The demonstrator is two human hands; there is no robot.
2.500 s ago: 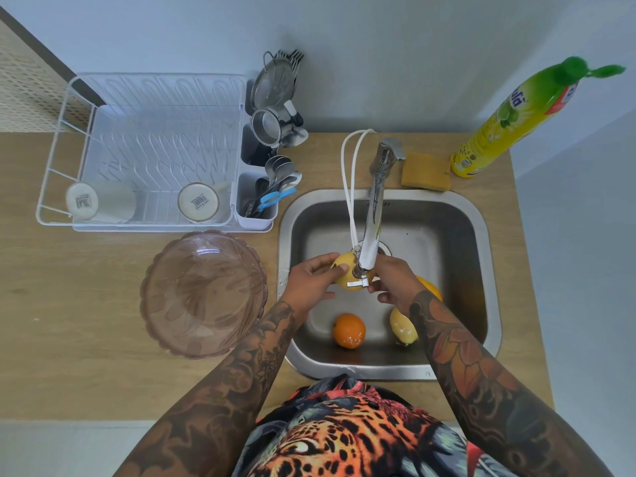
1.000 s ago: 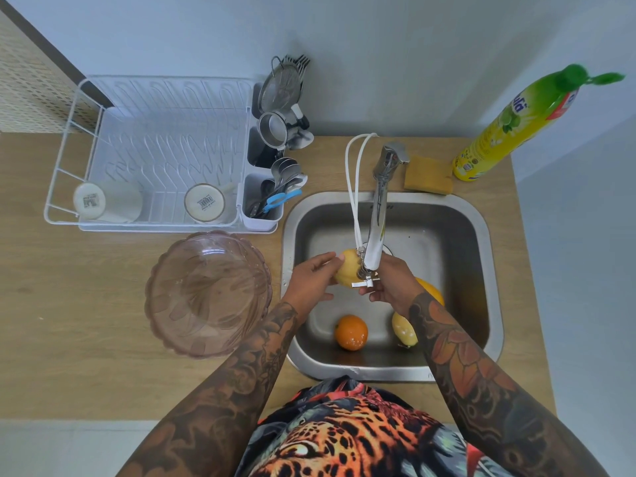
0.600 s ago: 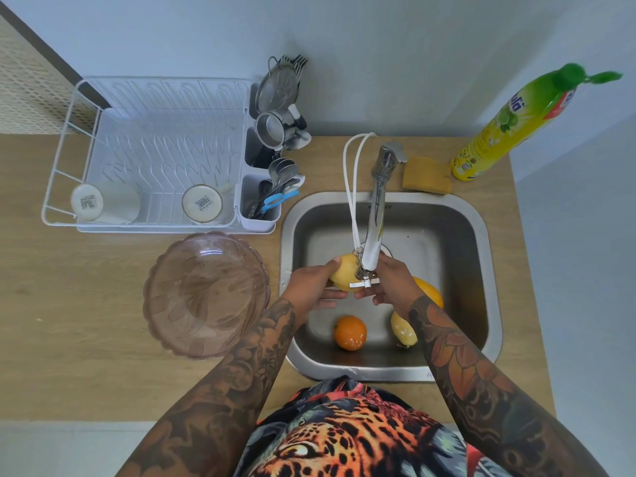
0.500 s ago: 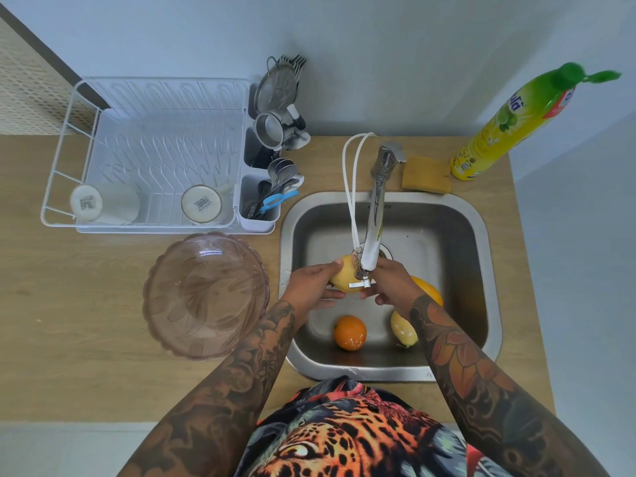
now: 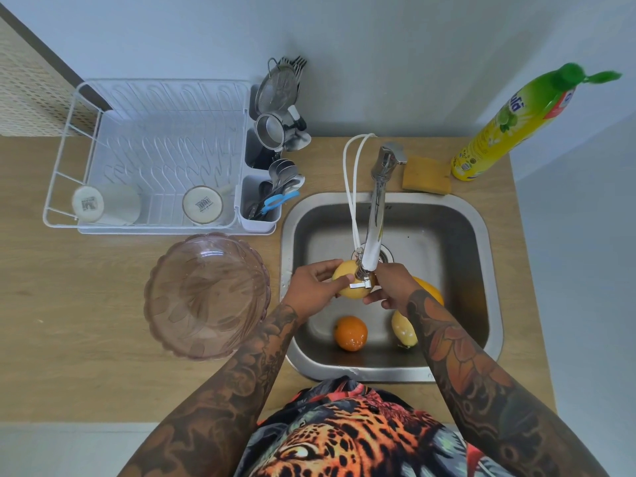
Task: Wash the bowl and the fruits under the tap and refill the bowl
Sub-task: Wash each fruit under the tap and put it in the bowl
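From my remote feed, a pale blue-grey wall (image 5: 378, 46) runs behind a light wood-grain countertop (image 5: 69, 304), meeting a second plain wall (image 5: 585, 270) at the right. At the far left I see a cream perforated panel (image 5: 24, 98) edged by a dark strip. A white dish rack (image 5: 155, 149) with two upturned cups (image 5: 103, 204) stands on the counter, beside a caddy (image 5: 258, 208) of utensils. A yellow sponge (image 5: 426, 175) lies beside a green-capped detergent bottle (image 5: 516, 125). Light is soft and even. A pale floor (image 5: 51, 452) shows below the counter edge.
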